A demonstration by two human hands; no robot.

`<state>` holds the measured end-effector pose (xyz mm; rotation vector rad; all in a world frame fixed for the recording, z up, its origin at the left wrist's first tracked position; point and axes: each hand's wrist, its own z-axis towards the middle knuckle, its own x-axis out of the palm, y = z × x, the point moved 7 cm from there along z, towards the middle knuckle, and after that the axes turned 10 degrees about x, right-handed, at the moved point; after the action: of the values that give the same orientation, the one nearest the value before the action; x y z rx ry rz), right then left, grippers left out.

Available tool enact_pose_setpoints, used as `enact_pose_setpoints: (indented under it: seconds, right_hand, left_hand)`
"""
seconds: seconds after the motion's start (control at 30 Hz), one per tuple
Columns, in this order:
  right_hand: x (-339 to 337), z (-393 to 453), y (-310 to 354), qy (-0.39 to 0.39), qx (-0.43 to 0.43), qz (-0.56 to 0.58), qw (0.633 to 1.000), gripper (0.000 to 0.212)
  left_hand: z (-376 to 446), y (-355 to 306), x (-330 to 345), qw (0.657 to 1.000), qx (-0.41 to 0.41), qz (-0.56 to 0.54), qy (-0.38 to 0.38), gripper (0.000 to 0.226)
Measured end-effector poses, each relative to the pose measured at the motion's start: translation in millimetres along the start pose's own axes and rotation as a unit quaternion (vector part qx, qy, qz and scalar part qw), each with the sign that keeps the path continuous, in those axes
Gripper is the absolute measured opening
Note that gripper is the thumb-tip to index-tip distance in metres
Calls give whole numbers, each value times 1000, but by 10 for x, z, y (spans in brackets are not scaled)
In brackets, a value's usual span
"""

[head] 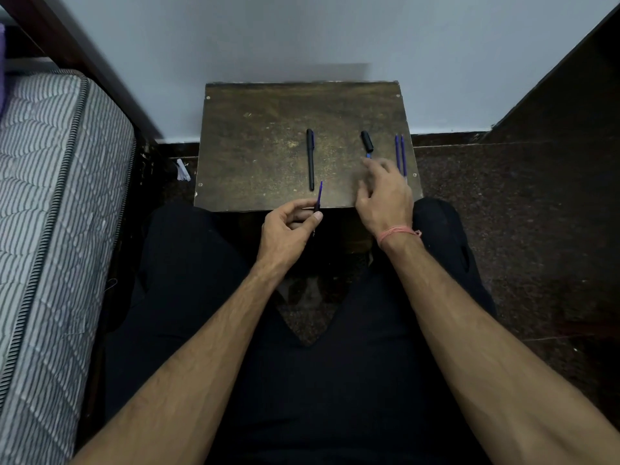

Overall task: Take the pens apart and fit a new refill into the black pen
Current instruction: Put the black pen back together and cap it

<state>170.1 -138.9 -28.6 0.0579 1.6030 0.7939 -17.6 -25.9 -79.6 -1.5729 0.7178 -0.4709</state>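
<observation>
Black pen [310,159] lies on the small brown table [261,152], near the middle, running from the far side toward the near edge, with nothing touching it. Just past its near end, the left hand [288,229] pinches a thin blue refill [318,199] between thumb and fingers at the table's near edge; the refill points up toward the far edge, and its top end is just beside the tip of the black pen. A short black pen piece [367,141] lies toward the right side of the table, tilted a little, with a tiny bit of blue [368,156] showing at its near end. The right hand [382,193] is over the near right part of the table, its fingers loosely bent and blurry, reaching close to that blue bit; I cannot tell if they touch it or hold anything. Two more blue refills [400,156] lie side by side along the right edge of the table, and their near ends go behind the right hand. A pink thread band [397,233] is tied round the right wrist. A striped mattress [50,196] sits to the left of the table.
</observation>
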Motion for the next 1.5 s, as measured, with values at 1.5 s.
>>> enact_pose_setpoints:
  seconds: [1.5]
  right_hand:
    - [490,-143,2,305,288,600,682,11]
  left_hand:
    - [-49,46,76,999,-11,-7,38,23]
